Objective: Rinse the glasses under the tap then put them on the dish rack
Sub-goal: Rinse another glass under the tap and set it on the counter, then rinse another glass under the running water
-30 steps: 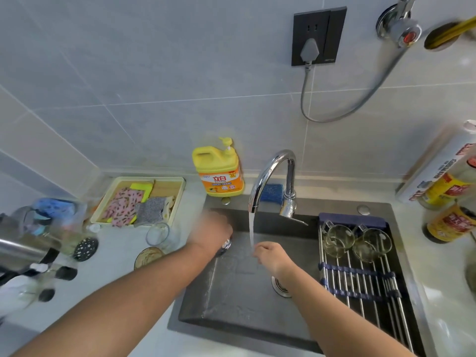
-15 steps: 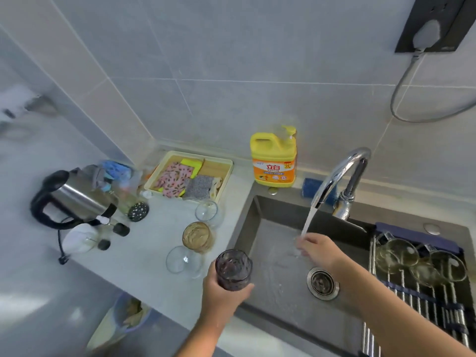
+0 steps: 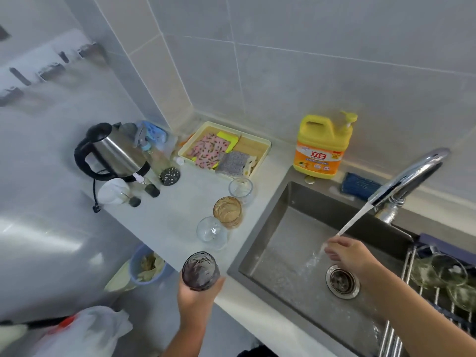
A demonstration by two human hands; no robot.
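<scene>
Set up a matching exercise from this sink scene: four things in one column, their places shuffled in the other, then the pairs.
1. dark glass
2. amber glass
3. right hand
4. green glasses

A. under the tap's stream
B. on the dish rack
C. gripped by the left hand
D. on the counter between two clear glasses

Pairs: 1-C, 2-D, 3-A, 4-B

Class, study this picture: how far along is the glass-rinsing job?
Done: glasses lie on the dish rack. In hand: the left hand grips a dark glass, not yet under the stream, which the right hand touches. Left: an amber glass and two clear glasses on the counter.
</scene>
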